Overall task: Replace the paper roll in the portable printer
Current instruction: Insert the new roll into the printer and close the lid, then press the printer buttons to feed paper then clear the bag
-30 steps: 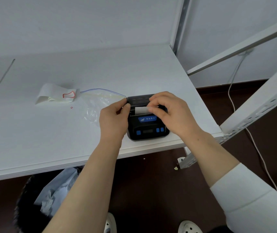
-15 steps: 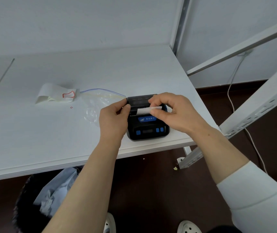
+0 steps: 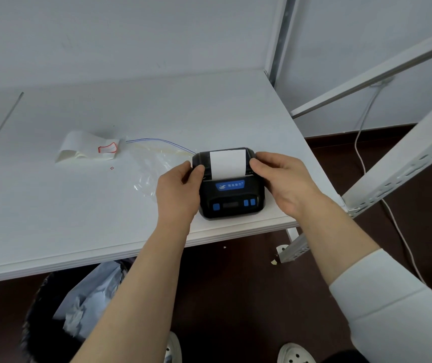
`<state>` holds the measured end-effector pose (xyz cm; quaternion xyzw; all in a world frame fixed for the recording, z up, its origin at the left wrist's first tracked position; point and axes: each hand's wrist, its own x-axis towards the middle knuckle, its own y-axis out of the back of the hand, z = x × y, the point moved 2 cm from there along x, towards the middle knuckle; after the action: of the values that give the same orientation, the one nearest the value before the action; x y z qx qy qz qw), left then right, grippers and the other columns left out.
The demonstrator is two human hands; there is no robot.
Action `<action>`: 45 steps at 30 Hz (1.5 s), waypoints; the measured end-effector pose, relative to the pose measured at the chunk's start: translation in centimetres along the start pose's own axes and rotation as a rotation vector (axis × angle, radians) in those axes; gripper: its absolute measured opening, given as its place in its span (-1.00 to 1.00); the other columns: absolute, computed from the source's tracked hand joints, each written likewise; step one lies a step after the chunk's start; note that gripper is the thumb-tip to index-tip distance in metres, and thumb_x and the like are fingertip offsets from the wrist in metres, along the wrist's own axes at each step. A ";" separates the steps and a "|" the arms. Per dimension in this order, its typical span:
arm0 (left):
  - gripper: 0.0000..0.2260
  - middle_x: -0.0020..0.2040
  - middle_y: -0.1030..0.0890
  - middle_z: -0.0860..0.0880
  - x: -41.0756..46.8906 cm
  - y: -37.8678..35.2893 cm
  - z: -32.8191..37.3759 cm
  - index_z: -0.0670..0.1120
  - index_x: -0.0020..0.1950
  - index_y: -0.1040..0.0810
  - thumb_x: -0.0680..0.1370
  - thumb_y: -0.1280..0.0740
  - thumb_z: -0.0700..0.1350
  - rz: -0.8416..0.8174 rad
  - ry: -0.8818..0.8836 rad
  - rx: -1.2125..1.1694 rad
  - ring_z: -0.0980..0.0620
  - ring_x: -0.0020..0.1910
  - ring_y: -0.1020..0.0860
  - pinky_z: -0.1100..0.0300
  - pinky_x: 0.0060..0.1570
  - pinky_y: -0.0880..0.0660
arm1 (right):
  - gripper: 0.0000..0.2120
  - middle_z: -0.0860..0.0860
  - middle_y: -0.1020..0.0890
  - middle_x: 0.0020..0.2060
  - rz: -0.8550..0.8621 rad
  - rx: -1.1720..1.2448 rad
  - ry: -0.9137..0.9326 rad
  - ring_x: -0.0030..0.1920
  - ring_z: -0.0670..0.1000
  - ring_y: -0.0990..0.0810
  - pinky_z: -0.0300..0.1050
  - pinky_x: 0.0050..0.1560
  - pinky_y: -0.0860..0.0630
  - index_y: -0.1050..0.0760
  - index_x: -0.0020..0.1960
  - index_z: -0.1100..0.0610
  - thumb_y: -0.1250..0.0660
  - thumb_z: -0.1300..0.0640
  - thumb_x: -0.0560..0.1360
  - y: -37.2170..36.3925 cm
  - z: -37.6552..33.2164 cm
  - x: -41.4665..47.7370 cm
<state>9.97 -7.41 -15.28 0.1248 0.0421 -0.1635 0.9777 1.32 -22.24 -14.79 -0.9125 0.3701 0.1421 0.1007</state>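
You face a white worktop (image 3: 78,205) set against a pale grey wall (image 3: 131,35), all in soft, even light. At its far right corner a grey metal post (image 3: 280,35) rises along the wall, and a slanted white brace (image 3: 366,76) climbs to the right. Nearer you, a perforated white rail (image 3: 406,159) slants down past the worktop's right edge. The floor (image 3: 235,284) is dark brown. A white cable (image 3: 356,142) hangs down the right-hand wall and trails across the floor. Under the worktop, on your left, stands a bin (image 3: 36,323) with a black liner, holding crumpled paper.
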 end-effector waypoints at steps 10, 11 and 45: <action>-0.67 0.18 -0.57 -0.04 -0.4 0.3 0.3 -0.27 0.26 -0.47 0.53 -0.33 -0.19 0.005 0.001 -0.045 0.06 0.20 -0.53 0.27 0.14 -0.35 | -0.57 0.20 -0.55 0.20 0.012 -0.074 0.016 0.21 0.09 -0.53 -0.01 0.34 -0.41 -0.40 0.29 0.32 -0.34 0.38 0.44 0.1 0.1 0.3; -0.61 0.25 -0.55 -0.09 -0.4 0.3 0.3 -0.28 0.33 -0.41 0.53 -0.32 -0.18 0.004 0.009 -0.039 0.03 0.25 -0.51 0.27 0.17 -0.36 | -0.56 0.19 -0.55 0.20 0.013 -0.070 0.014 0.22 0.09 -0.52 0.00 0.35 -0.40 -0.39 0.30 0.31 -0.34 0.37 0.44 0.1 0.2 0.4; -0.67 0.04 -0.67 -0.04 -4.0 0.9 -0.7 -0.04 0.07 -0.62 0.42 -0.23 -0.34 -0.265 0.109 -0.274 0.03 0.11 -0.58 0.21 0.19 -0.45 | -0.72 0.04 -0.60 0.12 -0.024 0.042 -0.057 0.22 0.02 -0.49 0.11 0.40 -0.29 -0.54 0.02 0.01 -0.07 -0.02 0.58 -1.2 3.6 -3.4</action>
<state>6.44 -5.11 -15.26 -0.0072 0.1330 -0.2767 0.9517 -0.82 -18.13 -16.94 -0.9102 0.3590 0.1589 0.1318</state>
